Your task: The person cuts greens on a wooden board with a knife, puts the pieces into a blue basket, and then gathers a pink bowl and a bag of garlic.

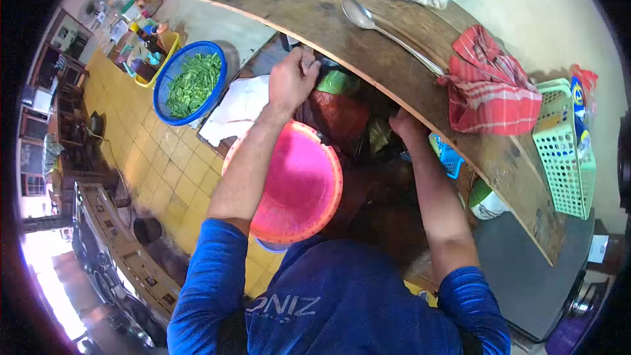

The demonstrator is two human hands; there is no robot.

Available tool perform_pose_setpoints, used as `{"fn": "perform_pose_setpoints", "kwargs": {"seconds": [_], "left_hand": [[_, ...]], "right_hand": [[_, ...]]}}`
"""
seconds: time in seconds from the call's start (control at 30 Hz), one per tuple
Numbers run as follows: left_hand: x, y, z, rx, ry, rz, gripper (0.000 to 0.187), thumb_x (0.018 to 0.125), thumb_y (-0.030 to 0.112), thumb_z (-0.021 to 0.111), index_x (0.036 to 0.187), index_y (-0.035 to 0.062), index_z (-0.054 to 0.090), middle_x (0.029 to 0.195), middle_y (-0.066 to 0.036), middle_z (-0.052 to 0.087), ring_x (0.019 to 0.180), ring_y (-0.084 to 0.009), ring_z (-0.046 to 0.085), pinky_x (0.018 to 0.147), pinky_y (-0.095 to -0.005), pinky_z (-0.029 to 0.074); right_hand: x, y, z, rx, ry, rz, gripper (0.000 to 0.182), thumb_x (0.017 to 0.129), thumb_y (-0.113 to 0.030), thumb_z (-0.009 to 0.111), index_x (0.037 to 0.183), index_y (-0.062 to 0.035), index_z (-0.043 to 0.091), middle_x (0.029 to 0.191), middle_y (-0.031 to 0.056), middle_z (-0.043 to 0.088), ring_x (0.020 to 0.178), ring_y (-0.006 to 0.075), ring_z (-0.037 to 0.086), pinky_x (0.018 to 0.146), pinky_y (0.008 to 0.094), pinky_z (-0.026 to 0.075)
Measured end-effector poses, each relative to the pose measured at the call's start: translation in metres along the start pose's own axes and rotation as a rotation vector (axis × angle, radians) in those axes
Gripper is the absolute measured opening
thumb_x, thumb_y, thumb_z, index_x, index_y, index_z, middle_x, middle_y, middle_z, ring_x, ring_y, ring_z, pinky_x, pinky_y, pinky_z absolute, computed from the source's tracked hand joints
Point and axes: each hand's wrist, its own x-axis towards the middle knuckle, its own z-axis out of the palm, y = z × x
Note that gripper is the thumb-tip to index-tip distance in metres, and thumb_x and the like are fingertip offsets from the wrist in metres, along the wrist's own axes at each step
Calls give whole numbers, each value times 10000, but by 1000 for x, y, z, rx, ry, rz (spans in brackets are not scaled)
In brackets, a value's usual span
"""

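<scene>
The person reaches both hands in under a wooden shelf board (368,39). The left hand (292,79) is curled narrow around something small and dark at the board's edge; what it grips cannot be told. The right hand (406,125) is tucked into the shadow below, its fingers hidden, so its state cannot be told. Between the hands sit green and red bags (338,102). Just below the left forearm lies a pink basin (299,187), apparently empty. Well left of that hand, a blue basket (190,82) already holds cut green beans, so the cutting looks done. Above the right hand lie a spoon (378,26) and a red cloth (490,82).
</scene>
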Motion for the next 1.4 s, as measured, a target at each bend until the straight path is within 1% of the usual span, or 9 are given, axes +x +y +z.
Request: {"fn": "perform_pose_setpoints", "kwargs": {"seconds": [0.17, 0.3, 0.53, 0.63, 0.7, 0.87, 1.1, 1.17, 1.4], "left_hand": [[-6, 6, 14, -205, 22, -33, 104, 848, 136, 627, 847, 37, 595, 596, -92, 575, 499, -223, 564, 517, -325, 464], [-35, -8, 15, -156, -368, -17, 189, 858, 158, 647, 986, 28, 600, 763, -120, 632, 669, -173, 610, 643, -305, 491], [-58, -53, 29, 103, -437, 10, 476, 782, 127, 659, 1221, 46, 495, 1099, -279, 557, 1035, -431, 543, 886, -460, 455], [-39, -42, 44, 22, -318, 193, 404, 789, 113, 644, 1161, 18, 516, 1073, -255, 569, 1025, -441, 532, 886, -467, 443], [-24, -42, 51, 28, -295, 220, 363, 791, 112, 640, 1124, 14, 534, 1056, -253, 576, 1021, -431, 538, 883, -465, 440], [-27, -28, 28, 26, -465, -11, 301, 829, 117, 613, 1123, 53, 595, 1053, -212, 619, 971, -380, 597, 853, -419, 476], [-69, -49, 5, 76, -549, 89, 178, 828, 155, 622, 993, 122, 680, 902, -142, 671, 913, -308, 632, 824, -393, 494], [-76, -59, -1, 357, -855, 206, 118, 811, 208, 631, 860, 120, 693, 886, -130, 673, 896, -305, 629, 844, -412, 472], [-92, -55, -21, 375, -789, 42, 175, 802, 238, 646, 908, 110, 700, 950, -128, 670, 914, -309, 624, 830, -413, 491]], "right_hand": [[25, -49, 32, 321, 100, -203, 662, 777, -435, 650, 1294, -60, 474, 1348, 202, 453, 1246, 353, 432, 1044, 426, 348], [27, -68, 54, 618, 3, -245, 642, 694, -445, 727, 1181, -62, 558, 1222, 194, 536, 1119, 348, 529, 928, 432, 432], [-45, -87, 31, 717, -33, -440, 641, 614, -190, 755, 1157, 26, 489, 1081, 250, 542, 1030, 434, 532, 914, 475, 434], [-51, -83, 37, 780, -153, -325, 668, 630, -197, 764, 1203, 3, 485, 1107, 248, 548, 1067, 424, 524, 915, 489, 426], [-38, -74, 47, 822, 186, -355, 609, 679, -240, 731, 1194, -8, 503, 1129, 237, 549, 1060, 395, 539, 908, 462, 430], [-26, -36, -9, 680, 16, -101, 507, 725, -198, 685, 1180, -28, 542, 1111, 236, 576, 1059, 393, 553, 927, 437, 437], [-42, -87, 26, 463, 249, -436, 544, 659, -168, 725, 1175, -84, 572, 986, 188, 594, 937, 340, 594, 848, 429, 479], [-34, -87, 39, 440, 297, -445, 557, 646, -166, 731, 1176, -94, 575, 958, 181, 596, 914, 340, 599, 824, 428, 488], [7, -58, 64, 861, -100, -187, 360, 693, -98, 659, 1051, -60, 663, 908, 156, 677, 830, 246, 660, 762, 336, 509]]}}
